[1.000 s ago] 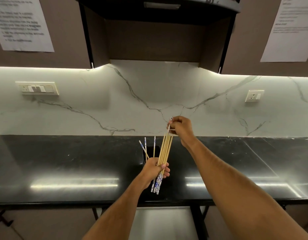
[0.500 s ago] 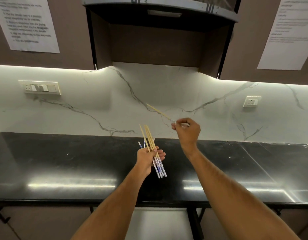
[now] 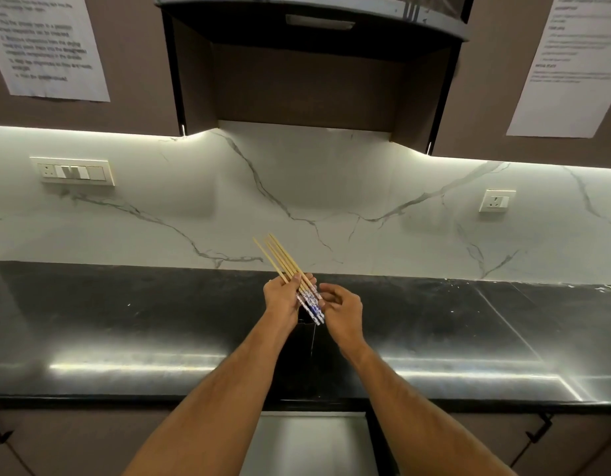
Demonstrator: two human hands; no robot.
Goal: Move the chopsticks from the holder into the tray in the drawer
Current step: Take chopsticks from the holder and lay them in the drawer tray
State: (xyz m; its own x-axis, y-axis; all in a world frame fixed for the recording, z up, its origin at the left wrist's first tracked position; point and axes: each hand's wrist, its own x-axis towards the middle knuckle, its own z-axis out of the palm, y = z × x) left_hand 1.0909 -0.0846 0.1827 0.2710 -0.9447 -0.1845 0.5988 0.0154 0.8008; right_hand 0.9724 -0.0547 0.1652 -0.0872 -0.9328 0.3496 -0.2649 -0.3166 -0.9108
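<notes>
Several bamboo chopsticks (image 3: 280,257) with blue-and-white patterned ends sit bundled in my left hand (image 3: 284,297), tilted up to the left above the black counter. My right hand (image 3: 341,309) hovers just right of the patterned ends, fingers curled and apart, touching or nearly touching the bundle. The black holder (image 3: 305,341) stands on the counter directly beneath both hands, mostly hidden by my forearms; no chopsticks show above it. A pale drawer (image 3: 311,441) is open below the counter edge; its tray is not visible.
The glossy black counter (image 3: 125,331) runs the full width, backed by a white marble wall (image 3: 331,187) with a switch plate (image 3: 73,171) and a socket (image 3: 497,201). A dark hood and cabinets with paper notices hang overhead.
My right hand lifted a single chopstick, brought it down and added it to the bundle in my left hand. The bundle swung from upright to leaning left. The camera tilted down.
</notes>
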